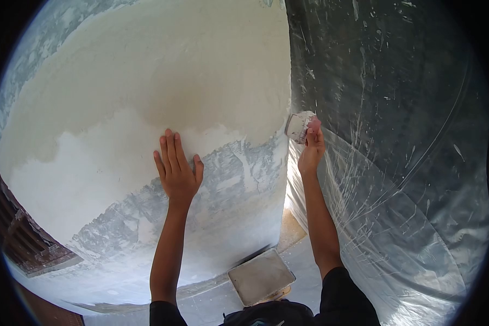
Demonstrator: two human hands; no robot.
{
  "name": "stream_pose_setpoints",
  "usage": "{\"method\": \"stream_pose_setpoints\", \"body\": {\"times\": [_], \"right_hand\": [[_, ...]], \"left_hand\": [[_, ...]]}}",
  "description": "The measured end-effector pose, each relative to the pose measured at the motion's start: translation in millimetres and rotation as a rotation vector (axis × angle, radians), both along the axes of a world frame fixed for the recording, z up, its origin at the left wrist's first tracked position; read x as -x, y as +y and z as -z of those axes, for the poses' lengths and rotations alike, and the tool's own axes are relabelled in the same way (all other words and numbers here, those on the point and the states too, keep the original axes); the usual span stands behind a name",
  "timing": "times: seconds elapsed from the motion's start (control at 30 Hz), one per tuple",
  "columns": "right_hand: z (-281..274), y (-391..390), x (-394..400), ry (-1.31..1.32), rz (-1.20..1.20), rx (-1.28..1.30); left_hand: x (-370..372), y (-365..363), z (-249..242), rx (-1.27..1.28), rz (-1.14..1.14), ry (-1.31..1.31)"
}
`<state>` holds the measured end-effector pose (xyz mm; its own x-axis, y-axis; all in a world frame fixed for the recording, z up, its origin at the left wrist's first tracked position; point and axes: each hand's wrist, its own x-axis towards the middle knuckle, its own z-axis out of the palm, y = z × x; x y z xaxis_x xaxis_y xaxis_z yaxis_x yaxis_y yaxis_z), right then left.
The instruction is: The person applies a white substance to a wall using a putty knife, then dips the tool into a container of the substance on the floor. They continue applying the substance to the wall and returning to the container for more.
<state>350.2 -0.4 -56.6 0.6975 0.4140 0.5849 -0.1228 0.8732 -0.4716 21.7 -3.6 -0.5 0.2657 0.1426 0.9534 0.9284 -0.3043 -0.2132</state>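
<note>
My left hand lies flat against the wall, fingers stretched upward and holding nothing. Its fingertips reach the border between a damp beige coat and a whiter patch. At the wall's right-hand edge, my right hand grips a small flat hand tool smeared with whitish plaster. The tool has a reddish part by my fingers; its exact kind I cannot tell. Its left side is right at the wall's corner. Below the white patch, the wall surface turns rough and bluish grey.
Dark plastic sheeting splashed with white hangs on the right, with clearer sheeting lower down. A shallow rectangular tray with a greyish surface rests by the wall's foot. A brown slatted opening borders the wall at lower left.
</note>
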Motion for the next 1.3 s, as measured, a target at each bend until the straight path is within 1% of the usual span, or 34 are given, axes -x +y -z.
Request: {"method": "stream_pose_setpoints", "body": {"times": [0.03, 0.07, 0.1, 0.17, 0.23, 0.3, 0.33, 0.37, 0.43, 0.47, 0.5, 0.57, 0.6, 0.63, 0.7, 0.73, 0.77, 0.83, 0.87, 0.9, 0.97, 1.03, 1.1, 1.13, 1.17, 1.23, 1.27, 1.3], "right_hand": [[-2, -3, 1, 0.023, -0.022, -0.031], [-3, -3, 7, -0.04, -0.034, -0.03], [-3, -1, 11, -0.04, -0.033, -0.031], [-1, -2, 18, -0.269, -0.01, 0.114], [-3, 3, 11, -0.231, -0.004, 0.123], [-5, 7, -3, 0.027, 0.005, 0.026], [-3, 5, -9, 0.088, 0.01, 0.076], [0, 7, -10, 0.085, 0.008, 0.075], [-3, 2, -2, 0.026, -0.055, -0.046], [-3, 2, 6, -0.045, -0.076, -0.052], [-2, 3, 7, -0.044, -0.073, -0.05], [1, 6, 7, -0.132, -0.027, 0.094], [1, 10, 4, -0.032, -0.038, 0.02], [2, 9, -1, -0.032, -0.039, 0.019], [0, 3, -6, 0.102, -0.026, -0.003], [-3, -1, -3, 0.091, -0.075, -0.048], [-3, 0, 1, 0.089, -0.075, -0.049], [-1, 1, 9, -0.097, 0.006, 0.032], [-1, 1, 10, -0.117, 0.004, 0.063], [1, 2, 6, -0.113, 0.006, 0.065], [5, 6, -5, 0.116, 0.009, -0.009], [1, -2, 1, 0.112, -0.038, -0.053], [-3, -12, 19, -0.087, -0.006, 0.011], [-7, -18, 30, -0.229, -0.045, -0.005], [-7, -22, 39, -0.313, -0.042, 0.089], [-3, -16, 47, -0.517, 0.065, 0.156], [-2, -13, 49, -0.555, 0.131, 0.156], [-4, -11, 47, -0.553, 0.132, 0.158]], "left_hand": [[0, 1, 0, 0.002, 0.006, -0.004], [0, 1, 0, 0.0, 0.006, -0.004], [0, 1, 0, 0.0, 0.006, -0.005], [0, 0, 1, 0.005, 0.011, 0.0], [0, 0, 0, 0.008, 0.006, 0.001], [-2, 0, 0, -0.001, 0.004, -0.01], [-1, 0, -1, -0.011, 0.0, -0.022], [-1, 0, -1, -0.013, -0.001, -0.025], [-1, 0, 0, -0.01, -0.001, -0.026], [-2, 0, -1, -0.011, 0.001, -0.028], [-1, 0, -1, -0.005, -0.004, -0.014], [-1, -1, 0, 0.006, -0.006, 0.004], [-1, -1, 0, 0.004, -0.003, 0.004], [0, 0, 0, 0.0, -0.003, 0.001], [0, 0, 0, 0.0, -0.003, -0.003], [0, 0, 0, 0.004, 0.002, -0.006], [-1, 0, 0, 0.004, 0.002, -0.007], [-1, -1, -1, 0.001, 0.0, -0.004], [-2, -2, -1, 0.004, 0.003, -0.001], [-2, -2, -1, 0.0, -0.002, -0.008], [-2, -2, -2, -0.005, -0.013, -0.019], [-2, -2, -2, -0.008, 0.002, -0.024], [-1, 0, -2, -0.015, -0.006, -0.025], [-2, 0, -1, -0.015, -0.009, -0.021], [-2, 0, 0, -0.013, -0.005, -0.02], [-1, -1, -1, -0.012, -0.008, -0.018], [-1, 0, -1, -0.011, -0.006, -0.016], [-1, 0, -1, -0.015, -0.005, -0.014]]}}
